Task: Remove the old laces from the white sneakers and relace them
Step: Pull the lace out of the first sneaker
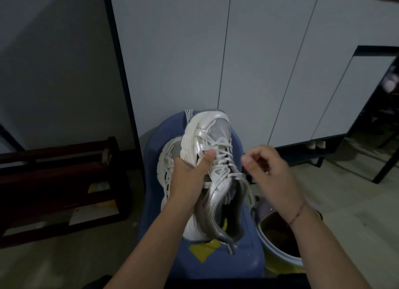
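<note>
Left hand (187, 180) grips the raised white sneaker (216, 128), thumb on its laces (224, 156); right hand (274, 176), at three o'clock, has curled fingers (262, 156), though I cannot tell whether they pinch a lace. Second sneaker (170, 154) lies at nine o'clock on the blue stool (237, 260).

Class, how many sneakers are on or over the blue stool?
2. The held sneaker is gripped by the left hand above the stool. The second sneaker lies on the stool to its left, partly hidden by that hand.
</note>
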Demonstrator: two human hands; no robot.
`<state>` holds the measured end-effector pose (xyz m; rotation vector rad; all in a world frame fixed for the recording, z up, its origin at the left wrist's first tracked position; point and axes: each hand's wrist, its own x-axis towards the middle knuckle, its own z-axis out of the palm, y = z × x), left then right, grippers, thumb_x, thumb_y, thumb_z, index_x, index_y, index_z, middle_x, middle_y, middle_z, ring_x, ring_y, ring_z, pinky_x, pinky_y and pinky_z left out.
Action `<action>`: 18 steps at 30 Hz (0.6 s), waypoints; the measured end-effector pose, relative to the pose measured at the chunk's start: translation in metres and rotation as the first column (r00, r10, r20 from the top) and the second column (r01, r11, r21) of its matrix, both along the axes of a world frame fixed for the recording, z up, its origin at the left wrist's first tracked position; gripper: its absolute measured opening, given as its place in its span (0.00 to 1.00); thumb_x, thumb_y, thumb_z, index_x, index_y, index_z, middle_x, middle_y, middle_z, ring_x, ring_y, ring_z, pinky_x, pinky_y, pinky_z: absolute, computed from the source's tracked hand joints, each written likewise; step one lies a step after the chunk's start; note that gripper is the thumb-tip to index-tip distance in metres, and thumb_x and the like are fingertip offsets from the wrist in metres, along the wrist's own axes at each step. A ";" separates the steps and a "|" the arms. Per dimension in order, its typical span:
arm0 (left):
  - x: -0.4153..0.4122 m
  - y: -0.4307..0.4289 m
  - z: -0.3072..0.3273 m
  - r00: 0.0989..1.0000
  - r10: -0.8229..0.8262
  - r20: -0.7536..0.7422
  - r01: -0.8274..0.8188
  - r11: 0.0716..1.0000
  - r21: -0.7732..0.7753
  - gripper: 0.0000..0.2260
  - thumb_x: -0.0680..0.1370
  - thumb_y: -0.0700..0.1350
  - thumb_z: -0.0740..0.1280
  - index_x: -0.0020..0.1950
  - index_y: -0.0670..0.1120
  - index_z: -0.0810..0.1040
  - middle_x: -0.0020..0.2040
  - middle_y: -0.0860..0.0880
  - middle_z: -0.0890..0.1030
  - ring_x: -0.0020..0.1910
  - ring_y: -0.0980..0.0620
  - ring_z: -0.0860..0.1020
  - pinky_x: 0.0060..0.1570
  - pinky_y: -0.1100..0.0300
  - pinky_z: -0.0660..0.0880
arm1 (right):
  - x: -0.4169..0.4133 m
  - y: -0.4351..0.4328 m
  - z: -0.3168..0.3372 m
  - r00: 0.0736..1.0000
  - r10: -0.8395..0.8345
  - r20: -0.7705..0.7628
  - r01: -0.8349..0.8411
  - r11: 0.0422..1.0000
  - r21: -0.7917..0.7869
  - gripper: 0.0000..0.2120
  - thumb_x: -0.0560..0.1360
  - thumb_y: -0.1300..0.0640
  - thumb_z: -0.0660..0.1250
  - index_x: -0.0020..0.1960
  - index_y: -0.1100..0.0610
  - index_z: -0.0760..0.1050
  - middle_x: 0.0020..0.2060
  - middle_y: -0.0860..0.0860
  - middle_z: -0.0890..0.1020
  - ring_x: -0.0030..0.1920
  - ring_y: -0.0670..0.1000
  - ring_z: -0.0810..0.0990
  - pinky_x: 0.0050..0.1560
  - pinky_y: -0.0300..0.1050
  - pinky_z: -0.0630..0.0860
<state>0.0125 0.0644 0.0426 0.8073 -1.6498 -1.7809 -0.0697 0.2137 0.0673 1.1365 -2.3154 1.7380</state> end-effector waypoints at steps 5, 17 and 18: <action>0.002 0.002 -0.001 0.999 -0.033 0.007 0.033 0.999 -0.027 0.20 0.68 0.62 0.74 0.48 0.56 0.67 0.52 0.56 0.78 0.52 0.54 0.79 0.59 0.48 0.76 | 0.010 -0.009 -0.002 0.985 0.143 -0.096 -0.130 0.984 0.124 0.12 0.68 0.47 0.71 0.37 0.55 0.75 0.40 0.49 0.72 0.40 0.40 0.73 0.43 0.28 0.70; -0.004 0.001 -0.001 0.995 -0.029 -0.091 0.032 0.999 0.039 0.27 0.63 0.66 0.76 0.55 0.56 0.73 0.54 0.54 0.82 0.54 0.53 0.81 0.60 0.51 0.77 | -0.011 0.014 0.008 0.860 0.171 0.480 0.097 0.870 -0.484 0.21 0.59 0.37 0.72 0.34 0.55 0.78 0.27 0.46 0.76 0.30 0.41 0.73 0.35 0.34 0.73; -0.004 0.001 -0.001 0.995 -0.026 -0.093 0.029 0.999 0.031 0.30 0.60 0.68 0.75 0.56 0.56 0.73 0.54 0.55 0.83 0.54 0.53 0.81 0.60 0.50 0.77 | -0.012 0.016 0.009 0.849 0.171 0.500 0.121 0.858 -0.499 0.20 0.60 0.38 0.71 0.36 0.55 0.77 0.27 0.46 0.76 0.30 0.42 0.73 0.36 0.34 0.73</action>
